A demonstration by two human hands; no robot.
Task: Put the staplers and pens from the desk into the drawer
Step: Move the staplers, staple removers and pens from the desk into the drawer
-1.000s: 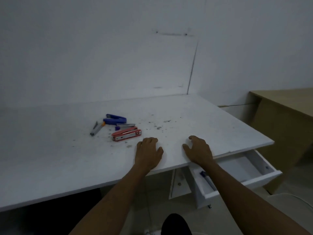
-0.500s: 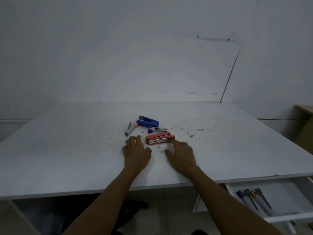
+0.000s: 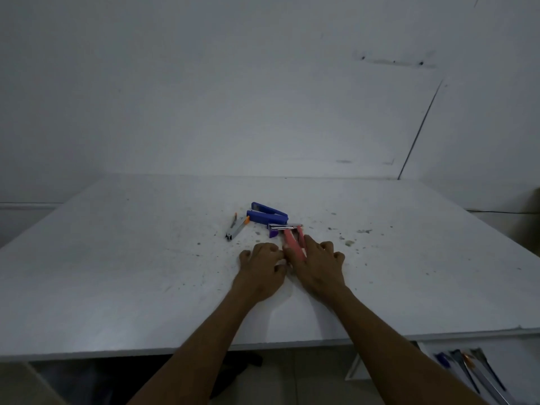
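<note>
Staplers lie in a small cluster near the middle of the white desk [image 3: 117,273]. The red stapler [image 3: 293,244] is nearest the person, pointing away from them, and the right hand [image 3: 317,266] has closed its fingers around its near end. The left hand [image 3: 263,267] rests beside it with fingers curled, touching or almost touching that stapler; whether it grips anything I cannot tell.

To lift cleanly, the right hand should probably pinch both long sides so the hinged top cannot swing open, and raise it straight up to avoid nudging the neighbours.

Behind it sit a blue stapler [image 3: 267,215], gaping open, a small purple one [image 3: 277,229] with a metal top, touching or just beside the red one's far end, and a grey and orange piece [image 3: 236,228] to the left. The open drawer [image 3: 496,355] at lower right already holds pens [image 3: 473,375]; grit speckles the desk.
</note>
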